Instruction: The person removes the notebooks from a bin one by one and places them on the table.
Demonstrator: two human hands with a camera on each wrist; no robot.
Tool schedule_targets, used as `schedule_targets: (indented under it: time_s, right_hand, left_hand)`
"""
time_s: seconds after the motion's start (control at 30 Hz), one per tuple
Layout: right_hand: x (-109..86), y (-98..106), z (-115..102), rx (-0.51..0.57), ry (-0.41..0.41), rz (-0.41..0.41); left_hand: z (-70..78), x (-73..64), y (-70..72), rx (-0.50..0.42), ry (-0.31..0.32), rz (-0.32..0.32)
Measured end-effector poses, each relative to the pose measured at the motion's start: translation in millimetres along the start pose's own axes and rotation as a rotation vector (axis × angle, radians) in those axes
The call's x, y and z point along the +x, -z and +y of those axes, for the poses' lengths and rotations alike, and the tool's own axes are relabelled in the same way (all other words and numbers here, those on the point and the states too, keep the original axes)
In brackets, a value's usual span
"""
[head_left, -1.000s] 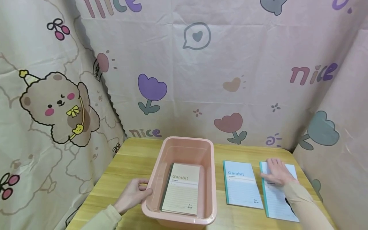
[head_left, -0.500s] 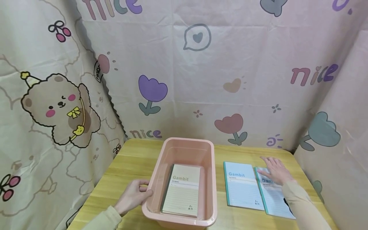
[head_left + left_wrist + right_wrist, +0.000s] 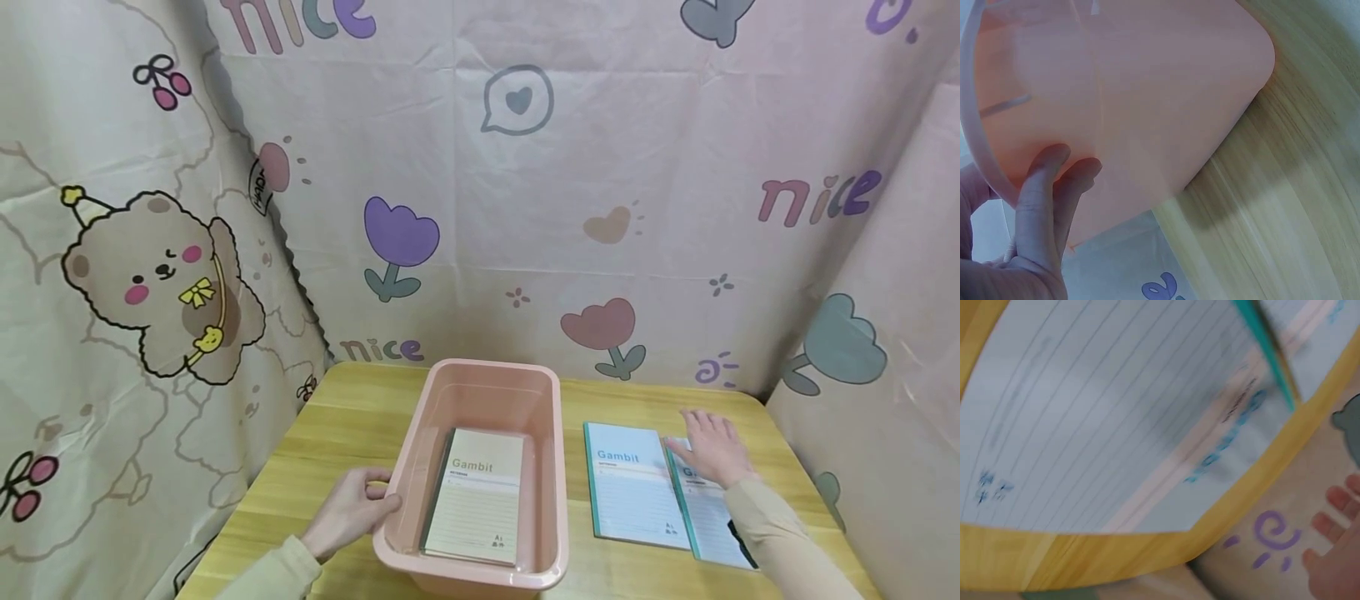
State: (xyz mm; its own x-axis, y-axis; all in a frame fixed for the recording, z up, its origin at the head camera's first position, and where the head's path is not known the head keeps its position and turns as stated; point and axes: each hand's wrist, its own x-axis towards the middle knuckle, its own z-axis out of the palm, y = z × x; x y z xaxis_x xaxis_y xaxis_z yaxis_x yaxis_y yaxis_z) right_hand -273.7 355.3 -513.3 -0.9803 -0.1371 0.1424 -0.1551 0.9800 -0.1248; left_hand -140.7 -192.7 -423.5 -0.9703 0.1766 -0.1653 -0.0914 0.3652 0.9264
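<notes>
My left hand [image 3: 348,510] pinches the left rim of a pink plastic bin [image 3: 563,500], thumb over the edge. In the left wrist view, two fingers [image 3: 1035,206] lie against the bin's outer wall. A cream "Gambit" notebook [image 3: 476,500] lies flat inside the bin. To the bin's right sit two blue notebooks with teal spines, the left one [image 3: 633,492] and the right one [image 3: 716,529], edge to edge. My right hand [image 3: 712,450], fingers spread, is over the upper part of the right notebook; the right wrist view has the hand [image 3: 1341,550] apart from its cover.
A wooden table [image 3: 360,408] bears everything. Printed cloth [image 3: 480,208] hangs behind it and along both sides. The bin's tall walls stand between the left hand and the blue notebooks.
The right blue notebook has slid left until it meets the other blue one. My right hand moved left with it, then rose off its cover. The left hand stays on the bin.
</notes>
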Motion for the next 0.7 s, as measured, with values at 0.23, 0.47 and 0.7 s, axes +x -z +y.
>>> schedule_targets:
  time_s: [0.23, 0.47, 0.7]
  right_hand:
    - [1.6, 14, -27, 0.067, -0.050, -0.013]
    - [4.3, 24, -55, 0.096, -0.052, -0.009]
    - [1.7, 43, -88, 0.116, -0.048, -0.026]
  left_hand:
    - [0.5, -0.1, -0.2, 0.003, 0.014, -0.003]
    - [0.0, -0.7, 0.2, 0.008, 0.008, -0.004]
    - [1.1, 0.1, 0.2, 0.012, 0.007, -0.007]
